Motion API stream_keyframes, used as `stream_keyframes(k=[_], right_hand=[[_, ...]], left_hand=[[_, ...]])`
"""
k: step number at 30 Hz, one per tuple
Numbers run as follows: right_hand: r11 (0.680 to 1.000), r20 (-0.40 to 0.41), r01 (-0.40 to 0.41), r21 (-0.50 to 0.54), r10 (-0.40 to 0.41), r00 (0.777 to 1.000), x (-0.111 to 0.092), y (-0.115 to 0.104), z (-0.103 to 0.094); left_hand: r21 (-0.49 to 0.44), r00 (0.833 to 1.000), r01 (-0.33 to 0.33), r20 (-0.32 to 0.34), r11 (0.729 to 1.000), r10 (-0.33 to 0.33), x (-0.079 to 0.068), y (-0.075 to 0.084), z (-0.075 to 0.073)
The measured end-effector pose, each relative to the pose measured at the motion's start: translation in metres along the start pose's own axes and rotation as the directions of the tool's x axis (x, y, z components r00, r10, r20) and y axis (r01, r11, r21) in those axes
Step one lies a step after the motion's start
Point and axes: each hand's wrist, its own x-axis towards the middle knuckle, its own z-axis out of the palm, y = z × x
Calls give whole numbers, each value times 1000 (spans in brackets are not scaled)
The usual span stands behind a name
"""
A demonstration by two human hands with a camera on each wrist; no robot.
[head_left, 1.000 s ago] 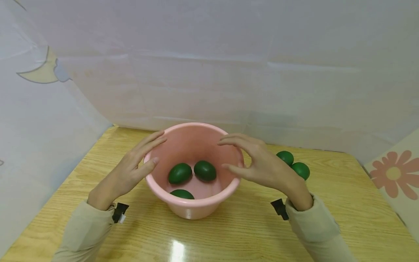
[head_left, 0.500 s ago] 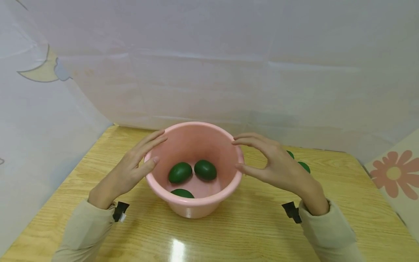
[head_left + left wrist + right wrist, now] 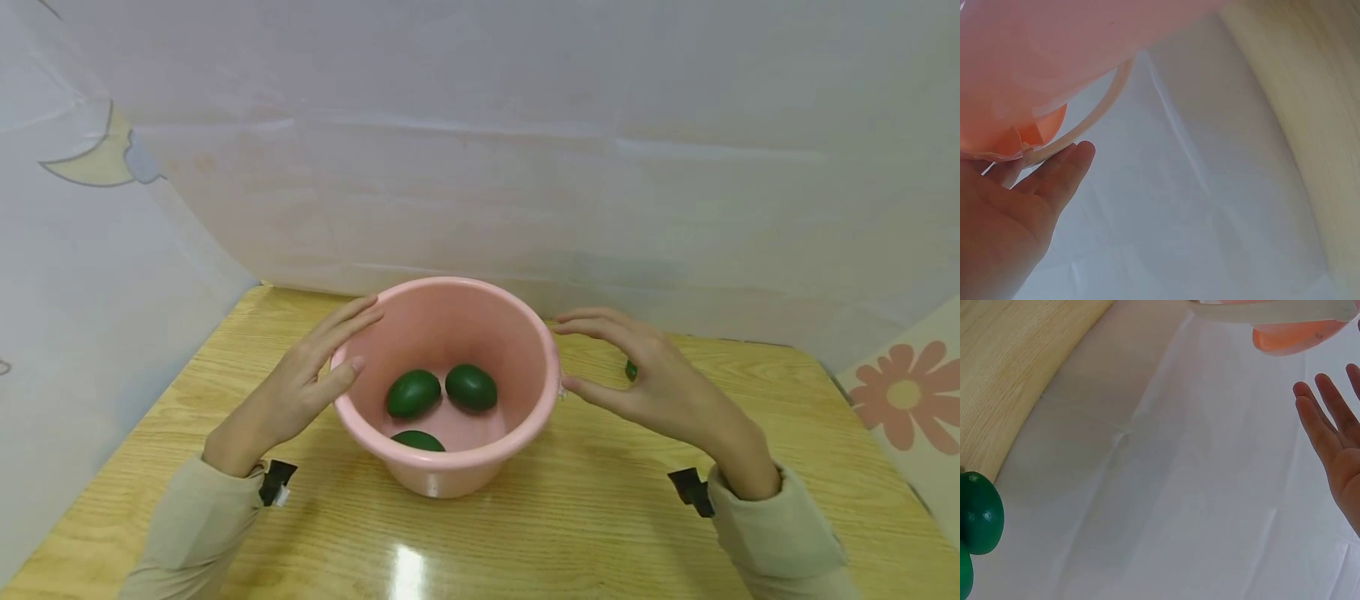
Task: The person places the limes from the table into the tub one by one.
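A pink bucket [image 3: 431, 479] stands upright on the wooden table, holding 3 visible dark green, egg-shaped fruits [image 3: 471, 388] that look like avocados. My left hand [image 3: 292, 396] rests at its left rim, fingers nearly straight, thumb toward the opening. In the left wrist view, fingertips [image 3: 1079, 159] lie by the pale handle [image 3: 1107, 103] at the bucket's orange-lit lug [image 3: 1047, 128]. Off the right rim hovers my right hand [image 3: 660, 383], empty, with fingers spread from the thumb. It mostly hides a green fruit [image 3: 632, 370] behind it; two fruits [image 3: 982, 512] show in the right wrist view.
The wooden table [image 3: 570, 533] runs back to a pale sheet wall [image 3: 480, 183] close behind the bucket. A side sheet with a flower print [image 3: 903, 398] borders the right edge, and another with a moon print [image 3: 97, 162] the left.
My right hand has drawn away to the right, from over the bucket's opening to outside its rim, now covering most of the fruits on the table. The left hand and the bucket have hardly moved.
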Motion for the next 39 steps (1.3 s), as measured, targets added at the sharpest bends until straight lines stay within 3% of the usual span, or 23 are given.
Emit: stream_keyframes(k=[29, 39], right_hand=[[987, -19, -108, -120, 106, 994, -41, 29, -2], [985, -39, -142, -102, 139, 990, -56, 40, -6]], left_hand=[[20, 1000, 16, -3, 1000, -16, -4, 1, -2], [30, 1000, 12, -5, 999, -12, -5, 3, -3]])
